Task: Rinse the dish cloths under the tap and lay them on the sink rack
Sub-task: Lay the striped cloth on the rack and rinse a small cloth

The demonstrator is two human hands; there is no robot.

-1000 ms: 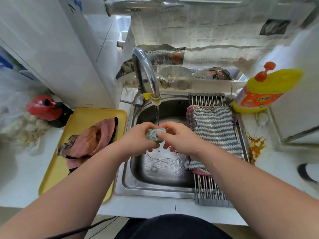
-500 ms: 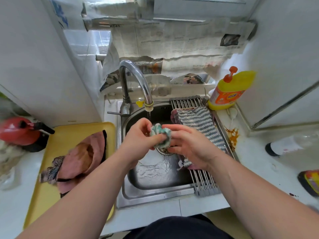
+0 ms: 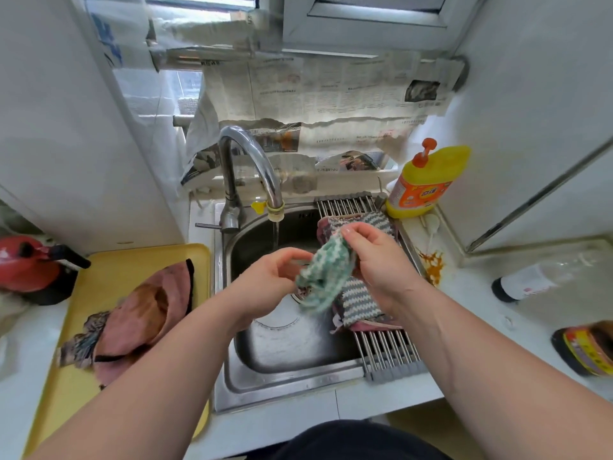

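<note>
A green-and-white striped dish cloth point(image 3: 323, 277) hangs unfolded over the sink point(image 3: 285, 353), a little right of the running tap point(image 3: 255, 167). My right hand point(image 3: 378, 263) pinches its top edge. My left hand point(image 3: 268, 280) holds its lower left edge with curled fingers. Behind the cloth, a grey-and-white striped cloth point(image 3: 360, 300) lies on the sink rack point(image 3: 388, 353) over a pink cloth. Several more cloths point(image 3: 139, 320), pink and brown, are piled on the yellow tray point(image 3: 139, 257) at the left.
A yellow dish soap bottle point(image 3: 426, 180) stands at the rack's far right corner. A red kettle point(image 3: 30, 263) sits at the far left. Two bottles lie on the right counter point(image 3: 534, 280), beside an orange stain. Newspaper covers the wall behind the tap.
The balled green cloth has been opened out and moved right, away from the water stream toward the rack. Both hands shifted right and the view tilted upward.
</note>
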